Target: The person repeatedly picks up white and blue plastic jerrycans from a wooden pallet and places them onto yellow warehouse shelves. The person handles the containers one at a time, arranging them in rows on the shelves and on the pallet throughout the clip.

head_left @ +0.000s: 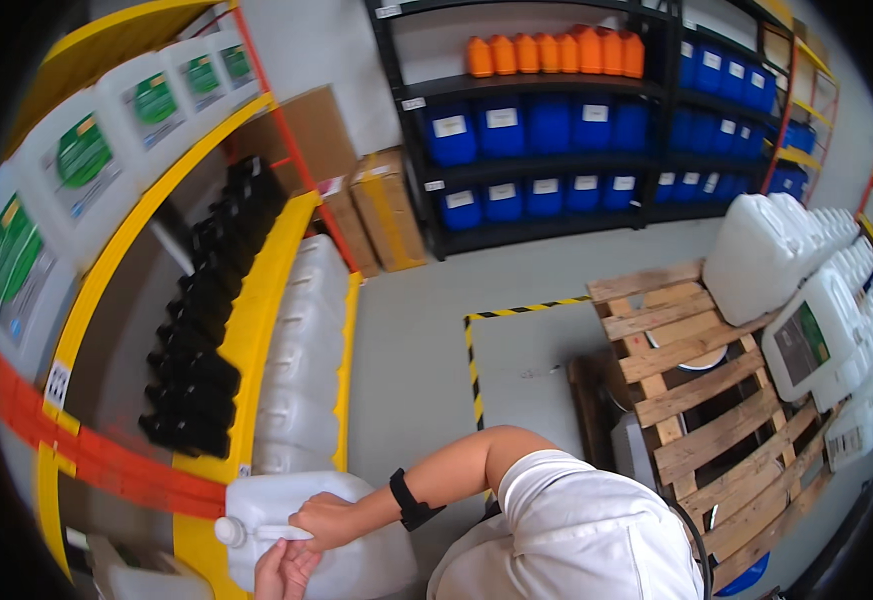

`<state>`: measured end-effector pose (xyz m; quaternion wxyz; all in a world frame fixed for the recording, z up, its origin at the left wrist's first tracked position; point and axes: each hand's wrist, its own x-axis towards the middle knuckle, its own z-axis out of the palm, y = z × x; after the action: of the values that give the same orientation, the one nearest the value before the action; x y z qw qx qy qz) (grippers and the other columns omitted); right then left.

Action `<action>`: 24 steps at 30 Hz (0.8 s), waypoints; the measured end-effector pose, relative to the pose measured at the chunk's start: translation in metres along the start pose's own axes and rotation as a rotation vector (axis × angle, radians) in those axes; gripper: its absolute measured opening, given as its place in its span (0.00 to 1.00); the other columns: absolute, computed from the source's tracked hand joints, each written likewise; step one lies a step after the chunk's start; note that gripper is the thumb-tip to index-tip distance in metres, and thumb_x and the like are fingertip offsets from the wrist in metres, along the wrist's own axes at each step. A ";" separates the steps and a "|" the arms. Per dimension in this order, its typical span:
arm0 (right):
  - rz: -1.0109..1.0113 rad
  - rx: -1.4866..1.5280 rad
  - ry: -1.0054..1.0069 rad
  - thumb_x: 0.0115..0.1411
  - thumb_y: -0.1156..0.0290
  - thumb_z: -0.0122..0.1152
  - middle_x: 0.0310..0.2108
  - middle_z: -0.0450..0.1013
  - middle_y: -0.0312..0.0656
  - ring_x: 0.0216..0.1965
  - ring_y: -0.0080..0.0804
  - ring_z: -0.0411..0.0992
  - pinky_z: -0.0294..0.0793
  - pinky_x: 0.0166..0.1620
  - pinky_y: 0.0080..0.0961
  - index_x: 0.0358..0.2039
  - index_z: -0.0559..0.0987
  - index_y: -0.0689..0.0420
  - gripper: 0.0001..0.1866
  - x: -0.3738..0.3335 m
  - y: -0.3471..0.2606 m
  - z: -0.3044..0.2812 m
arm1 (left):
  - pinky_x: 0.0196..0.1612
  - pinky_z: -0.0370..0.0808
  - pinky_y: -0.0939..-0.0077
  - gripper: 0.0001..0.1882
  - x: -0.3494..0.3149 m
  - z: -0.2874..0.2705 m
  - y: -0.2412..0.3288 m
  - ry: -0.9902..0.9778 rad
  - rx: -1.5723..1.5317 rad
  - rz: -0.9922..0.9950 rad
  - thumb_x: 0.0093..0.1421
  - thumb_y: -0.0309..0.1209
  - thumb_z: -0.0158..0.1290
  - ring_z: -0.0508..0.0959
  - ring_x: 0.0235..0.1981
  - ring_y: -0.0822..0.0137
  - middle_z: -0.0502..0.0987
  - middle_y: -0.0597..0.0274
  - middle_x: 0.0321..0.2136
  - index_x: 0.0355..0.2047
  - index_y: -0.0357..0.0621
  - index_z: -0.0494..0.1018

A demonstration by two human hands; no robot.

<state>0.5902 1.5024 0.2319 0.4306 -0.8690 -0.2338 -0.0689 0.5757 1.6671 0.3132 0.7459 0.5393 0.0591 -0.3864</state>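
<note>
A translucent white jerrycan (377, 545) with a white screw cap (229, 531) is in front of me at the lower left, by the yellow-and-orange rack. My right hand (329, 521), with a black band on its wrist, is closed at the handle on top of the can. Just below it my left hand (285, 572) comes in from the lower edge. Its curled fingers meet the same handle and almost touch my right hand. The undersides of both hands' fingers are hidden.
White jerrycans (302, 345) line the rack's low shelf, beside black containers (212, 330). Labelled white cans (82, 165) stand above. At right is a wooden pallet (702, 400) with more white cans (757, 250). Blue canisters (547, 125) and orange bottles (587, 50) fill the black shelving behind.
</note>
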 end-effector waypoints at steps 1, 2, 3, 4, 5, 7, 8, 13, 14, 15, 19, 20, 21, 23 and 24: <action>0.054 0.000 0.005 0.40 0.69 0.59 0.20 0.73 0.54 0.25 0.52 0.73 0.72 0.30 0.43 0.25 0.74 0.64 0.12 -0.018 0.015 -0.016 | 0.52 0.70 0.64 0.12 0.017 0.021 -0.008 -0.020 0.005 -0.034 0.64 0.29 0.41 0.75 0.41 0.58 0.74 0.49 0.36 0.39 0.31 0.68; 0.101 -0.026 0.008 0.40 0.69 0.60 0.20 0.73 0.53 0.25 0.52 0.73 0.72 0.30 0.43 0.25 0.74 0.64 0.12 -0.035 0.030 -0.034 | 0.53 0.69 0.64 0.11 0.034 0.037 -0.015 -0.063 0.007 -0.067 0.64 0.29 0.42 0.74 0.41 0.58 0.74 0.49 0.36 0.39 0.31 0.68; 0.142 -0.042 0.032 0.40 0.69 0.60 0.20 0.73 0.53 0.25 0.52 0.73 0.72 0.30 0.42 0.25 0.74 0.64 0.12 -0.052 0.041 -0.051 | 0.53 0.69 0.64 0.11 0.051 0.056 -0.021 -0.083 0.040 -0.080 0.64 0.29 0.42 0.74 0.41 0.58 0.74 0.49 0.37 0.39 0.31 0.68; 0.186 -0.058 0.052 0.40 0.69 0.60 0.20 0.73 0.53 0.25 0.51 0.73 0.72 0.30 0.42 0.25 0.74 0.64 0.12 -0.069 0.052 -0.069 | 0.53 0.69 0.64 0.11 0.066 0.077 -0.030 -0.104 0.070 -0.093 0.64 0.29 0.42 0.73 0.42 0.58 0.73 0.49 0.37 0.39 0.32 0.68; 0.229 -0.073 0.075 0.39 0.69 0.60 0.20 0.73 0.53 0.26 0.51 0.73 0.72 0.30 0.42 0.25 0.74 0.64 0.12 -0.086 0.062 -0.087 | 0.53 0.69 0.64 0.11 0.080 0.097 -0.036 -0.125 0.102 -0.106 0.64 0.29 0.42 0.73 0.42 0.58 0.73 0.48 0.37 0.39 0.32 0.67; 0.292 -0.120 0.123 0.40 0.69 0.60 0.20 0.73 0.52 0.26 0.50 0.73 0.71 0.30 0.42 0.25 0.74 0.64 0.12 -0.117 0.083 -0.119 | 0.53 0.68 0.64 0.11 0.112 0.132 -0.049 -0.201 0.147 -0.147 0.64 0.29 0.42 0.72 0.44 0.58 0.72 0.48 0.39 0.40 0.32 0.67; 0.323 -0.143 0.148 0.40 0.69 0.60 0.20 0.73 0.52 0.26 0.50 0.73 0.71 0.30 0.42 0.25 0.74 0.64 0.12 -0.131 0.092 -0.134 | 0.53 0.68 0.64 0.11 0.126 0.150 -0.054 -0.240 0.182 -0.161 0.64 0.29 0.42 0.72 0.44 0.59 0.72 0.49 0.39 0.40 0.32 0.67; 0.504 -0.221 0.392 0.41 0.68 0.61 0.18 0.72 0.51 0.24 0.49 0.73 0.71 0.27 0.41 0.26 0.74 0.63 0.13 -0.201 0.118 -0.200 | 0.51 0.69 0.66 0.13 0.178 0.244 -0.072 -0.455 0.387 -0.144 0.63 0.30 0.45 0.73 0.43 0.61 0.74 0.54 0.40 0.43 0.34 0.68; 0.538 -0.227 0.438 0.41 0.68 0.61 0.18 0.72 0.51 0.23 0.49 0.73 0.71 0.27 0.40 0.26 0.74 0.63 0.13 -0.213 0.118 -0.210 | 0.50 0.70 0.67 0.13 0.187 0.257 -0.075 -0.508 0.446 -0.138 0.63 0.31 0.45 0.74 0.42 0.62 0.74 0.55 0.39 0.44 0.35 0.68; 0.557 -0.244 0.492 0.41 0.68 0.61 0.18 0.72 0.50 0.23 0.49 0.73 0.70 0.27 0.40 0.26 0.74 0.63 0.13 -0.223 0.120 -0.219 | 0.49 0.71 0.68 0.14 0.197 0.270 -0.078 -0.560 0.503 -0.132 0.63 0.33 0.46 0.75 0.41 0.63 0.75 0.56 0.39 0.45 0.36 0.69; 0.713 -0.330 0.726 0.42 0.66 0.61 0.18 0.72 0.49 0.23 0.47 0.73 0.71 0.27 0.40 0.30 0.74 0.61 0.15 -0.273 0.117 -0.244 | 0.44 0.74 0.73 0.13 0.230 0.333 -0.097 -0.804 0.615 -0.172 0.63 0.32 0.43 0.76 0.40 0.67 0.74 0.57 0.39 0.43 0.36 0.65; 0.759 -0.361 0.772 0.42 0.66 0.61 0.19 0.73 0.48 0.23 0.47 0.73 0.71 0.27 0.40 0.31 0.74 0.60 0.16 -0.284 0.115 -0.249 | 0.45 0.73 0.75 0.14 0.235 0.350 -0.099 -0.879 0.651 -0.210 0.63 0.31 0.44 0.75 0.41 0.69 0.73 0.59 0.41 0.46 0.36 0.63; 0.805 -0.392 0.818 0.42 0.65 0.61 0.19 0.73 0.48 0.24 0.47 0.73 0.71 0.27 0.40 0.31 0.74 0.60 0.16 -0.293 0.114 -0.252 | 0.46 0.72 0.77 0.16 0.238 0.366 -0.101 -0.954 0.687 -0.248 0.63 0.29 0.44 0.74 0.43 0.72 0.72 0.60 0.44 0.49 0.36 0.61; 0.894 -0.430 0.900 0.42 0.64 0.61 0.22 0.74 0.47 0.26 0.46 0.74 0.72 0.28 0.39 0.36 0.75 0.60 0.19 -0.312 0.109 -0.256 | 0.46 0.72 0.76 0.17 0.240 0.393 -0.108 -1.070 0.722 -0.284 0.62 0.30 0.44 0.74 0.43 0.71 0.71 0.59 0.44 0.50 0.36 0.60; 0.923 -0.439 0.927 0.42 0.64 0.61 0.23 0.74 0.47 0.26 0.46 0.74 0.72 0.29 0.39 0.37 0.75 0.60 0.20 -0.320 0.106 -0.256 | 0.46 0.72 0.76 0.17 0.239 0.402 -0.113 -1.098 0.731 -0.294 0.62 0.30 0.45 0.75 0.42 0.70 0.72 0.58 0.43 0.50 0.36 0.61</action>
<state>0.3786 1.1368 0.2124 0.2854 -0.8276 0.3876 -0.2887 0.5374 1.1895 0.2726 0.3771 0.4687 -0.3903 -0.6970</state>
